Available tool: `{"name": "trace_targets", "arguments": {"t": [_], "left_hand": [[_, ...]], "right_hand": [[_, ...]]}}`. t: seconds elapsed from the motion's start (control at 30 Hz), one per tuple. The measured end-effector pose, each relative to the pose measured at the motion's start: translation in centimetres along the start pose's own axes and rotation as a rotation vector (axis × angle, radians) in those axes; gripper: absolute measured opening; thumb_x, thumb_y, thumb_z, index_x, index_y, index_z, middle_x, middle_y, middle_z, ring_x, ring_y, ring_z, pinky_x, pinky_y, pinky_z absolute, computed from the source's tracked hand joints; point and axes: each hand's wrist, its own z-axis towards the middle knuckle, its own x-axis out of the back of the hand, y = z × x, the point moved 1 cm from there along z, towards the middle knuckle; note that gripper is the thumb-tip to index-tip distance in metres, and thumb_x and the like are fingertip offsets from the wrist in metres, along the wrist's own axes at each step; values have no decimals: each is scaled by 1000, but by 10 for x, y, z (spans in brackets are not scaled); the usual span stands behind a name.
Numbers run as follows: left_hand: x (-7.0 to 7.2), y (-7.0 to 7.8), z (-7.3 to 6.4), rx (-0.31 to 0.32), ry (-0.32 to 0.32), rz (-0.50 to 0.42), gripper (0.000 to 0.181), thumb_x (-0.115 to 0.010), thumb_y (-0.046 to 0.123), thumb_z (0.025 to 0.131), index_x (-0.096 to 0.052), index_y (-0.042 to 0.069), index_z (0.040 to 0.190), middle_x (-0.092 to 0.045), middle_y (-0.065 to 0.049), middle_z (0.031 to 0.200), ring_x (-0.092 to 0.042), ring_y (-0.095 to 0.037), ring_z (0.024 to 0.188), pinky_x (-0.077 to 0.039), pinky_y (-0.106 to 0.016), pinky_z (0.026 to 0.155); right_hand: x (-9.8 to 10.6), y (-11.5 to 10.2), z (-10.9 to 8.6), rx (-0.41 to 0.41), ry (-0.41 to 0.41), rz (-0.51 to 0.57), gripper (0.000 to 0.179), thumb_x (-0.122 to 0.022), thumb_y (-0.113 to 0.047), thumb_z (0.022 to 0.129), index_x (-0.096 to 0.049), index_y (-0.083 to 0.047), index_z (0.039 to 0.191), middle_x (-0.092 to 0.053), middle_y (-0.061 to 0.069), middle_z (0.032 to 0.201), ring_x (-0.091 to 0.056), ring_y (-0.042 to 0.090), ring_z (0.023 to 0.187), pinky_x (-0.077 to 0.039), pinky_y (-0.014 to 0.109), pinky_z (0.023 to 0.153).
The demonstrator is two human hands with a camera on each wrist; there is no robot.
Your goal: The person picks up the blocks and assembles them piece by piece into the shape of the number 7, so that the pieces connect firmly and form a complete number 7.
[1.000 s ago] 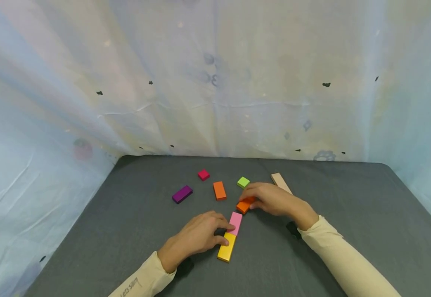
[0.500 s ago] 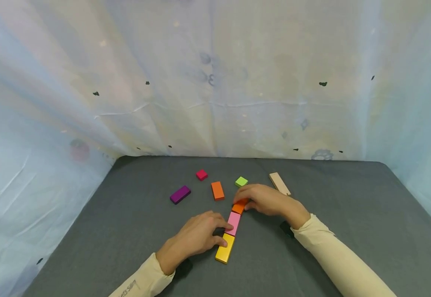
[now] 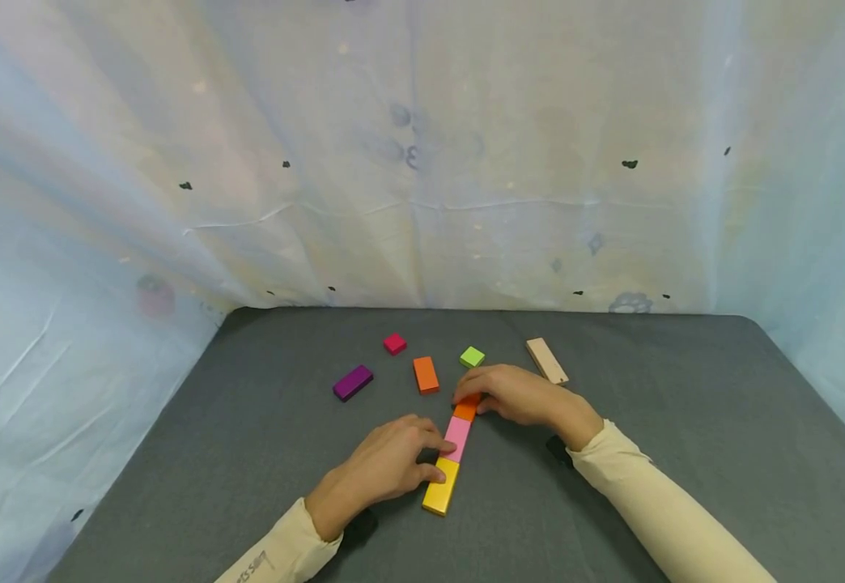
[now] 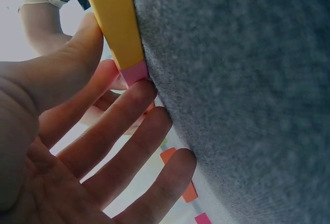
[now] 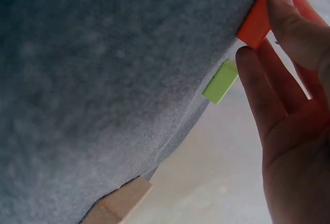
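My right hand (image 3: 520, 393) pinches an orange block (image 3: 467, 407) between thumb and fingers, seen in the right wrist view with the thumb on the block's side. That block lies end to end with a pink block (image 3: 457, 433), which meets a yellow block (image 3: 440, 492) nearest me, so the three form one slanting row. My left hand (image 3: 382, 455) rests at the row's left side. Its index finger touches the pink block and its thumb touches the yellow one, while the other fingers (image 4: 147, 139) extend loosely along the grey cloth.
Beyond the row lie a purple block (image 3: 353, 382), a small red block (image 3: 395, 344), another orange block (image 3: 426, 375) and a small green block (image 3: 472, 356). A bare wood block (image 3: 547, 360) lies past my right hand. A pale curtain (image 3: 422, 202) hangs behind the grey table (image 3: 648, 405).
My right hand has moved left and toward me, bringing the orange block against the pink block's far end. My left hand stays on the pink and yellow blocks.
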Motion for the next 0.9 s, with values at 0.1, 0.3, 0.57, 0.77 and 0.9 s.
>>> {"name": "trace_targets", "arguments": {"t": [0.1, 0.3, 0.57, 0.77, 0.9], "left_hand": [[0, 0, 0, 5, -3, -1, 38, -79, 34, 85, -72, 30, 122, -66, 12, 109, -57, -7, 99, -53, -29, 82], [0, 0, 0, -30, 2, -7, 39, -79, 33, 84, -73, 28, 122, -67, 11, 107, -56, -6, 94, -50, -24, 79], [1, 1, -1, -42, -3, -21, 40, -80, 33, 84, -73, 25, 122, -67, 12, 108, -55, -5, 96, -50, -23, 82], [1, 1, -1, -41, -3, -30, 40, -80, 33, 84, -73, 25, 122, -67, 12, 108, -54, -4, 95, -49, -22, 81], [1, 1, -1, -44, -5, -37, 40, -80, 33, 83, -73, 25, 122, -67, 12, 108, -54, -4, 94, -49, -21, 80]], "right_hand": [[0, 0, 0, -1, -4, -2, 32, -67, -3, 93, -71, -16, 122, -67, -1, 126, -62, 17, 119, -51, 39, 101], [0, -2, 0, -5, -14, -1, 32, -67, -3, 93, -71, -16, 122, -67, 0, 127, -62, 18, 120, -51, 40, 102], [0, -3, -1, -17, -30, -1, 32, -67, -4, 94, -71, -16, 123, -66, 0, 129, -61, 19, 123, -50, 41, 103], [0, -4, -1, -19, -30, 16, 32, -66, -3, 94, -71, -16, 123, -66, 1, 129, -61, 20, 123, -50, 42, 103], [1, -4, -1, -21, -31, 19, 33, -67, -3, 93, -71, -15, 123, -66, 1, 130, -60, 20, 124, -49, 42, 104]]}}
